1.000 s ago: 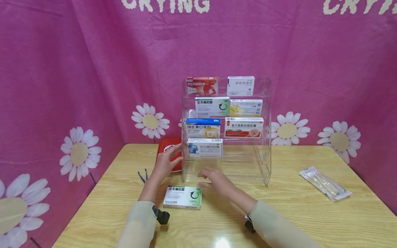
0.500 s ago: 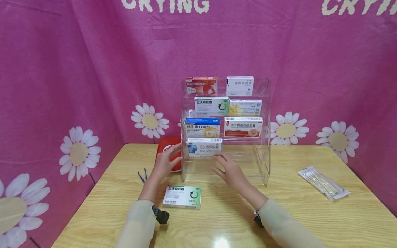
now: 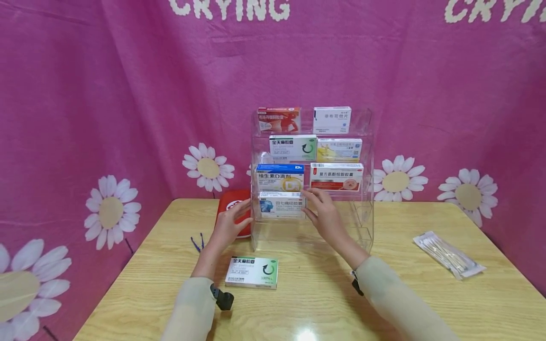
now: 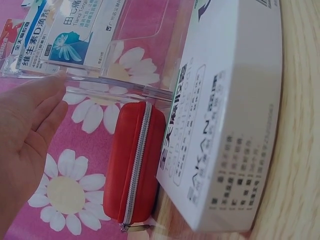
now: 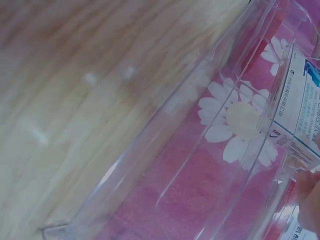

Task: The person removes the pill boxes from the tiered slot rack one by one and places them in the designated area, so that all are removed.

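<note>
A clear tiered display rack (image 3: 281, 232) holds medicine boxes in its tiers. My left hand (image 3: 230, 221) rests with extended fingers against the rack's left side; the left wrist view shows its fingertips (image 4: 59, 82) at the clear edge. At the right end of the white-and-blue medicine box (image 3: 282, 205) in a low tier, my right hand (image 3: 327, 215) has its thumb and fingers spread, fingertips right at the box's edge. Part of that hand (image 5: 311, 200) shows beside the box's end in the right wrist view. A white-and-green medicine box (image 3: 251, 272) lies flat before the rack, between the forearms.
Behind the left hand is a red zippered case (image 4: 134, 162). Blue tweezers (image 3: 197, 242) lie left of the left forearm, and a packet of cotton swabs (image 3: 448, 255) lies at the right of the wooden table (image 3: 324, 308). A magenta curtain (image 3: 426, 85) hangs behind.
My right hand has risen from in front of the rack's base, moving rightward and up to the right end of the white-and-blue box. My left hand has stayed at the rack's side.
</note>
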Demonstrator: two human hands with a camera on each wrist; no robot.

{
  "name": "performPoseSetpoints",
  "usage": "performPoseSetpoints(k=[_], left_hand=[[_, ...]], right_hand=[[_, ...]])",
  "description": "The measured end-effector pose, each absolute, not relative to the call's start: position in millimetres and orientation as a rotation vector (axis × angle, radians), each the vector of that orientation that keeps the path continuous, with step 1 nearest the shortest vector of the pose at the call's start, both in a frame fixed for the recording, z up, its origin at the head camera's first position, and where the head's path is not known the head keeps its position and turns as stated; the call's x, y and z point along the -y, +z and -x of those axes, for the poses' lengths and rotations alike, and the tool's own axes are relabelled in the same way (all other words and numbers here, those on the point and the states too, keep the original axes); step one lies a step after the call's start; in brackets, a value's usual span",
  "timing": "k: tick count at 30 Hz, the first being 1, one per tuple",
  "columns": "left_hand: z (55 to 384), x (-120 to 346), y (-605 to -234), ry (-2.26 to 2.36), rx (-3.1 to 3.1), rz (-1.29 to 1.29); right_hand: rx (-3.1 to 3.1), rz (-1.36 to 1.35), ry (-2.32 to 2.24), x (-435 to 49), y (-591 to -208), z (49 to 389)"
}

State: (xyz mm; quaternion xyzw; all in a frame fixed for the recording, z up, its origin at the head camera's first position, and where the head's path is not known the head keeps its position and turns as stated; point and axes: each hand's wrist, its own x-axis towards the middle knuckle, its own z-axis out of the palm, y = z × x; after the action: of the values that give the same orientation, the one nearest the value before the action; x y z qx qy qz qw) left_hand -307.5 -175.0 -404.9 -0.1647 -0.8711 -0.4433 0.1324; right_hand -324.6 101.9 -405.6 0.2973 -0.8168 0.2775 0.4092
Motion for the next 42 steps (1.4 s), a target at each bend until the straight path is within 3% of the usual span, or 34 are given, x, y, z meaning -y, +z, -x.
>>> performPoseSetpoints(k=[42], left_hand=[[307, 176, -405, -1.284, 2.549, 0.460]], right_hand=[[1.956, -0.781, 0.863, -114, -392, 325]])
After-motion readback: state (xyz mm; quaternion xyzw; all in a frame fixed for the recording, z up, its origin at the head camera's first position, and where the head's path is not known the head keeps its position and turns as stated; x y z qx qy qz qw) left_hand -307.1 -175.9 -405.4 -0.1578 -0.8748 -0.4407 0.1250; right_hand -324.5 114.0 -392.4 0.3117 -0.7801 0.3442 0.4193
